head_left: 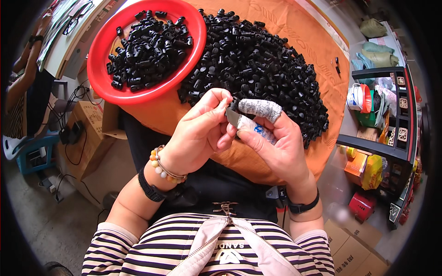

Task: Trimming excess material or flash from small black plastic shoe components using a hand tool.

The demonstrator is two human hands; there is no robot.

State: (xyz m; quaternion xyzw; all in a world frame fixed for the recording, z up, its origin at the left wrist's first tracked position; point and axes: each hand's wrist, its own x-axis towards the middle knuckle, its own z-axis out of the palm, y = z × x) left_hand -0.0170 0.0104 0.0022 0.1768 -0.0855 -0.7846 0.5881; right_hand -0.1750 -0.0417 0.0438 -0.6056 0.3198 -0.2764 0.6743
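My right hand grips a short knife, its bare blade pointing left and its handle end wrapped in white material with blue marks. A grey knitted sleeve covers that hand's index finger. My left hand is closed in a pinch right at the blade, holding a small black cord lock that fingers mostly hide. Beyond both hands spreads a large heap of black plastic cord locks. More black cord locks fill a round red tray at the upper left.
The heap and tray rest on an orange cloth over the table. A black shelf rack with bags stands to the right. Cardboard boxes, cables and a blue stool are at left, near another person's arm.
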